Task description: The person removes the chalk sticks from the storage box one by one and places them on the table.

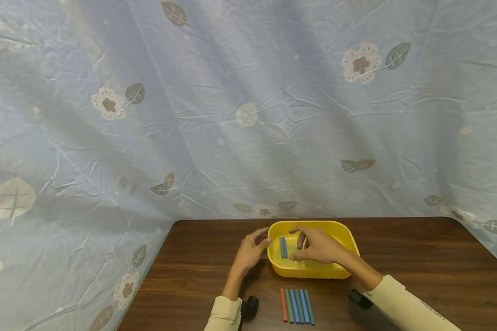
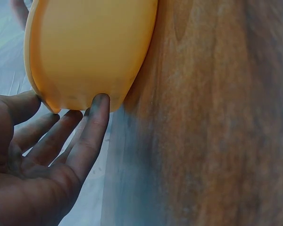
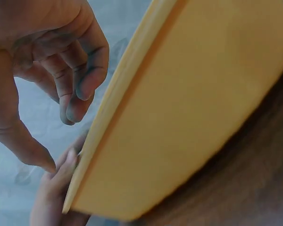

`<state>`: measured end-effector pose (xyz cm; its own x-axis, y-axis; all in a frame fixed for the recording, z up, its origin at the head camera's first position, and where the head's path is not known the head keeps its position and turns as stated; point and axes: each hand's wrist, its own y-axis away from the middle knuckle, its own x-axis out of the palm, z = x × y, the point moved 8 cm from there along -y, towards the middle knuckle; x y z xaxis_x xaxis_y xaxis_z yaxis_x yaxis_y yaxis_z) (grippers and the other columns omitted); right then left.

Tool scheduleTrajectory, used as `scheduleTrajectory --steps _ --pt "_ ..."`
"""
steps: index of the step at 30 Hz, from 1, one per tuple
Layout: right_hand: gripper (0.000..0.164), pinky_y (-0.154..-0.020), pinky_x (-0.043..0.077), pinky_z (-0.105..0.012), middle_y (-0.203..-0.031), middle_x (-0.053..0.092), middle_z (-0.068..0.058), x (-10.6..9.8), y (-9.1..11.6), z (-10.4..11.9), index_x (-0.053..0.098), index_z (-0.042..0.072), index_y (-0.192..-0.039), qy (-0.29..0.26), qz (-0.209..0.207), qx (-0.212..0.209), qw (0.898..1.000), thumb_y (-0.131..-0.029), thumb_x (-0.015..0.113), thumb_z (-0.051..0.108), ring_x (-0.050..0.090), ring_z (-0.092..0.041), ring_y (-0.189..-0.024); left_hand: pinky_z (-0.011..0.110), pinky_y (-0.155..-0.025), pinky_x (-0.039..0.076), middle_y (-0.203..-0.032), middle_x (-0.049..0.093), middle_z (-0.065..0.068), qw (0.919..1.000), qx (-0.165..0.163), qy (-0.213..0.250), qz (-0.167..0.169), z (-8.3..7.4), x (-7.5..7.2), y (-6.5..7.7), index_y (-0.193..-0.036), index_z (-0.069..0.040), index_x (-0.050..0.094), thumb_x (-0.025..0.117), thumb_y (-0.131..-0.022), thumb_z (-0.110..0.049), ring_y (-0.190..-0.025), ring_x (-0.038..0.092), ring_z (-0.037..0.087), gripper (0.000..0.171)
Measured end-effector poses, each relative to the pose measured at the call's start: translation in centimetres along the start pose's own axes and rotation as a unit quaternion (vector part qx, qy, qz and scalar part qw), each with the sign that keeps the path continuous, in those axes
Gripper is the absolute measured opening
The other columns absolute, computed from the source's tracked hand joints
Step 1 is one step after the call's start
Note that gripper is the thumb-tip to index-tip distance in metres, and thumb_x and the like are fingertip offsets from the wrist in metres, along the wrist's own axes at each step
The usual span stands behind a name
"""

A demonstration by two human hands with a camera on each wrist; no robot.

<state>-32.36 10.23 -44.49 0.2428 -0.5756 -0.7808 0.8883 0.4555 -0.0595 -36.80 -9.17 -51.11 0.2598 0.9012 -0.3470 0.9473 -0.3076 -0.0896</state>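
Observation:
A yellow plastic basket (image 1: 314,272) stands on the table. My left hand (image 1: 250,250) is at its left end, the thumb at the rim and the fairly straight fingers touching the outer wall (image 2: 92,52). Over the basket's inside hovers my right hand (image 1: 320,246), thumb and fingers apart, nothing between them; the right wrist view shows the loosely bent fingers (image 3: 92,77) above the rim. Two chalk-like sticks, one green and one blue (image 1: 284,247), lie side by side in the basket. In front of it, a row of similar sticks (image 1: 297,306) in red, green and blue lies on the table.
The brown wooden table (image 1: 190,266) ends at a pale blue curtain (image 1: 248,138) with leaf and flower prints. A black wrist device (image 1: 250,307) sits by my left sleeve and another black one (image 1: 359,299) by my right sleeve.

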Motion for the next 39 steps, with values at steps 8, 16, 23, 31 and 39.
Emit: scheduleTrajectory --steps 8,16,23,31,39 --pt "0.077 -0.066 0.053 -0.029 -0.092 0.069 0.003 0.3 -2.6 -2.6 0.059 0.002 -0.148 0.013 0.002 0.027 1.000 -0.087 0.091 0.038 0.062 -0.011 -0.070 0.056 -0.108 0.057 -0.145 0.068 0.019 1.0000 0.002 -0.005 0.001 0.0 0.1 0.0 -0.155 -0.006 0.057 0.062 -0.110 -0.023 -0.129 0.069 0.038 0.047" --pt "0.080 -0.069 0.054 -0.032 -0.086 0.069 0.004 2.7 -4.3 -4.2 0.060 0.005 -0.147 0.006 0.026 0.067 0.997 -0.081 0.096 0.031 0.063 -0.014 -0.073 0.056 -0.108 0.057 -0.143 0.069 0.018 0.9999 0.009 -0.013 -0.001 0.1 0.1 0.1 -0.153 -0.006 0.059 0.063 -0.110 -0.023 -0.129 0.069 0.038 0.047" --pt "0.084 -0.065 0.053 -0.030 -0.084 0.069 0.002 3.7 -4.9 -4.9 0.059 0.004 -0.148 -0.006 0.031 0.087 0.996 -0.078 0.097 0.028 0.063 -0.015 -0.071 0.052 -0.104 0.060 -0.146 0.067 0.020 1.0000 0.007 0.004 0.005 -0.1 0.2 0.2 -0.154 -0.006 0.057 0.061 -0.111 -0.021 -0.127 0.070 0.038 0.046" --pt "0.082 -0.064 0.051 -0.028 -0.082 0.069 0.003 4.2 -5.4 -5.3 0.061 0.004 -0.148 0.004 0.041 0.089 0.995 -0.078 0.097 0.028 0.063 -0.013 -0.071 0.049 -0.099 0.063 -0.144 0.068 0.020 1.0000 0.005 0.006 0.001 -0.1 0.1 0.2 -0.153 -0.007 0.059 0.063 -0.110 -0.022 -0.126 0.071 0.038 0.046" --pt "0.082 -0.060 0.052 -0.027 -0.082 0.071 0.003 5.5 -6.2 -7.3 0.062 -0.001 -0.143 -0.015 0.059 0.045 0.997 -0.078 0.095 0.037 0.063 -0.013 -0.069 0.051 -0.103 0.061 -0.143 0.069 0.021 0.9999 0.011 -0.001 -0.001 -0.1 0.1 0.2 -0.153 -0.003 0.058 0.064 -0.110 -0.022 -0.128 0.069 0.039 0.048"
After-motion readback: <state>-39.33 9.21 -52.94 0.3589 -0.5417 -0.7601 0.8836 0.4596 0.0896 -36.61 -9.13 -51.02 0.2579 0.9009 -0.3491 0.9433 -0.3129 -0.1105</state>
